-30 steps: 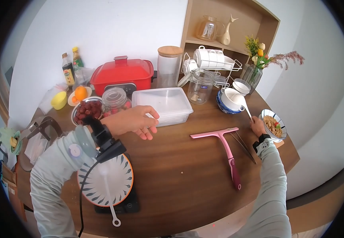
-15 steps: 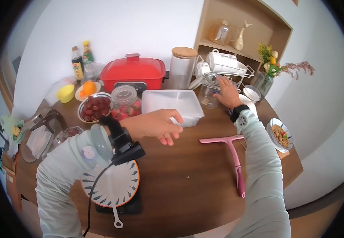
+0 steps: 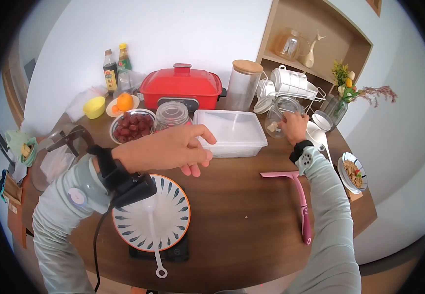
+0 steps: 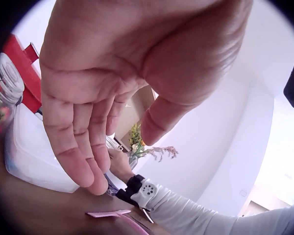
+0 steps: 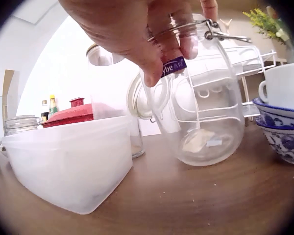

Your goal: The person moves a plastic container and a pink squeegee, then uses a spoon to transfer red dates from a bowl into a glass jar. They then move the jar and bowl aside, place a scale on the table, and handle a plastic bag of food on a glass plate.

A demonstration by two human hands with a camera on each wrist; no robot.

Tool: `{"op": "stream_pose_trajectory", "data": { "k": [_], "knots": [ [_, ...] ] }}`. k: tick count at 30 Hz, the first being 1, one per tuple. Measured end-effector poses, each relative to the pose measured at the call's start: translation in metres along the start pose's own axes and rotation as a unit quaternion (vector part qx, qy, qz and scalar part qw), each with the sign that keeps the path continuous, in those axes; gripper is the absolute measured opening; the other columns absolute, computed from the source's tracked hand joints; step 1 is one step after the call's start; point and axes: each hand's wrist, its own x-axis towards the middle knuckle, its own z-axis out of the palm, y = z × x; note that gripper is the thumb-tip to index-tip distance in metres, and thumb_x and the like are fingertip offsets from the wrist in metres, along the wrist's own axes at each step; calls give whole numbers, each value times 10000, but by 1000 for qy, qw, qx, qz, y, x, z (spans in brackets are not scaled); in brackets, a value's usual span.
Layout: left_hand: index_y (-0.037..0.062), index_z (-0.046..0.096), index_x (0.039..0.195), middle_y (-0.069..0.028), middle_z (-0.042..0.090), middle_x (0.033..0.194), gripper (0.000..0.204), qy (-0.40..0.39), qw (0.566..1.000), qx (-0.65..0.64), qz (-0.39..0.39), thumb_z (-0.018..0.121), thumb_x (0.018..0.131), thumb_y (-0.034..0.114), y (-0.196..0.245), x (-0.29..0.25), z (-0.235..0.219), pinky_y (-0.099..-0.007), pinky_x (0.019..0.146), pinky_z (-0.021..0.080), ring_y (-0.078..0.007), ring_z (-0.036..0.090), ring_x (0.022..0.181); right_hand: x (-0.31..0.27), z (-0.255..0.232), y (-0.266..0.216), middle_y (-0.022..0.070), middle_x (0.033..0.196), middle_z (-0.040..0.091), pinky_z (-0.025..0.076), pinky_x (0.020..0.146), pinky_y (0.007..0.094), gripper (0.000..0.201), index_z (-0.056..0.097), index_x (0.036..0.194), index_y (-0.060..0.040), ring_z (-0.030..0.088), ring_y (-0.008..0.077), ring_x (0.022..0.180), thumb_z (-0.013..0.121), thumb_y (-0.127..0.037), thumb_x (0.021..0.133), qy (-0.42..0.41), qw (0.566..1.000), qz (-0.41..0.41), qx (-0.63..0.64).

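My right hand (image 3: 295,126) grips a clear glass clip-top jar (image 5: 201,122) by the rim, thumb outside and fingers reaching into the mouth in the right wrist view. Tilted, the jar stands close over the table with a small pale piece (image 5: 198,140) at its bottom. Its round glass lid (image 5: 144,98) hangs open at the side. My left hand (image 3: 173,149) hovers with loosely bent fingers and nothing in them, in front of a white lidded plastic box (image 3: 229,132). Below it, a patterned plate (image 3: 175,230) with a white long-handled spoon (image 3: 154,240) rests on a black scale (image 3: 178,251).
A pink squeegee (image 3: 298,196) lies by my right forearm. Farther right stands a bowl of granola-like food (image 3: 353,172). Behind are a red electric cooker (image 3: 180,88), a wooden-lidded canister (image 3: 244,88) and a rack of white cups (image 3: 293,83). A bowl of dark red fruit (image 3: 133,126) sits left.
My right hand has moved from the spoon at the right bowls to the glass jar, taken its rim and tilted it. My left hand still hovers, while the head view has shifted.
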Motion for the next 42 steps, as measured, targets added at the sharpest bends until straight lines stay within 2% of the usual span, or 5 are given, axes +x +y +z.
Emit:
{"op": "stream_pose_trajectory", "data": {
  "k": [16,25,29,38,42],
  "knots": [
    [8,318,1301,-128,552,1073,507,13,1000,-13,21,528,908,250,24,-37,31,-258,705,502,-145,578,879,-140,-210,-49,3,684,538,332,907,479,184,573,752,-112,538,186,747,687,-87,610,211,952,-219,-5],
    [65,32,1444,-238,289,1398,940,26,977,-11,211,655,827,402,50,-28,81,-380,973,386,-290,443,1191,-225,-287,-76,77,718,570,345,966,442,234,614,756,9,532,226,754,775,-45,593,122,957,-49,259],
    [75,163,1427,-227,318,1384,873,178,839,158,490,685,791,367,73,-21,119,-401,1003,347,-335,419,1218,-270,-315,-83,60,789,559,390,745,286,180,575,715,19,495,155,773,733,13,629,99,869,141,464],
    [1,589,945,-194,579,914,252,-81,760,375,524,615,778,188,144,-16,226,-416,716,473,-329,598,837,-387,-325,-61,7,651,533,369,562,234,204,534,782,-59,462,100,569,695,-182,758,158,669,318,653],
    [-37,613,609,-199,606,647,89,-4,733,345,587,567,650,26,160,-10,280,-401,581,500,-333,625,650,-434,-319,-76,66,1191,568,356,1004,407,369,527,1169,-50,497,229,1144,597,-247,866,179,432,360,807]
  ]
}}
